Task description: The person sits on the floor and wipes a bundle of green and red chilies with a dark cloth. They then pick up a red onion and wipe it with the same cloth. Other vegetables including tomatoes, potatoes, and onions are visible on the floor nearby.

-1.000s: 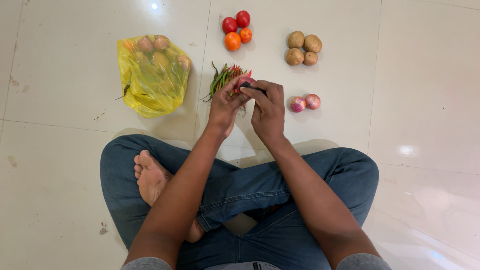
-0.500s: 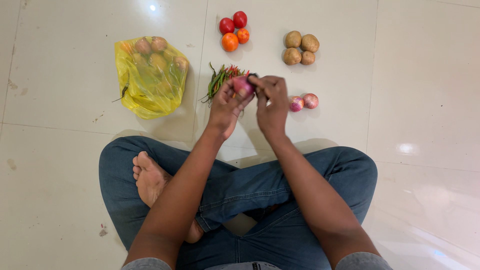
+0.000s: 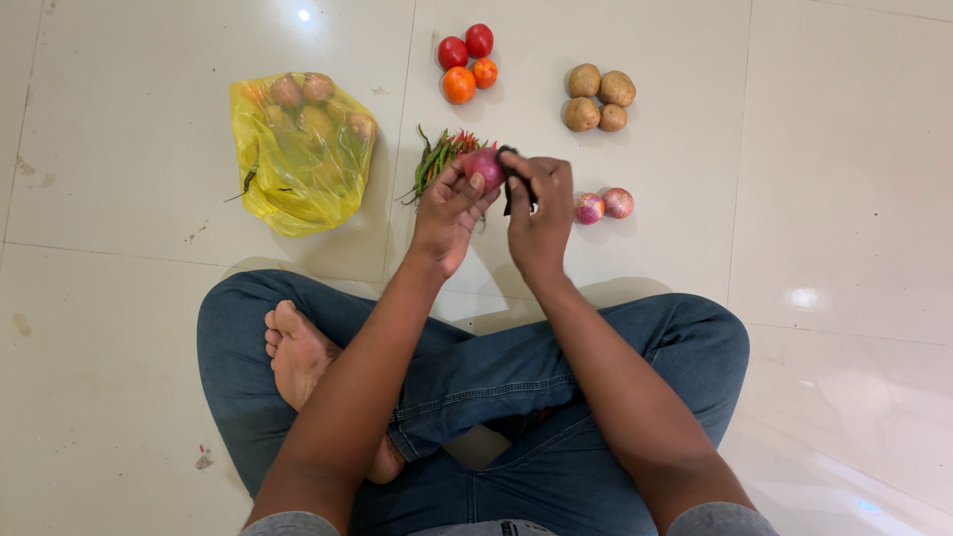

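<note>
Person sits cross-legged on floor [image 3: 119, 199]. Left hand [image 3: 449, 213] grips red onion [image 3: 483, 166] by fingertips, raised just right of chilli pile [image 3: 437, 159]. Right hand [image 3: 539, 213], closed round dark peeler-like tool [image 3: 513, 184], touches onion's right side. Hands close together. Two onions [image 3: 604, 205] lie just right of right hand; yellow bag [image 3: 298, 149] well left of chillies

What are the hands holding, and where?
Left hand holds a red onion by its sides, fingertips; right hand grips a dark tool against it.
</note>
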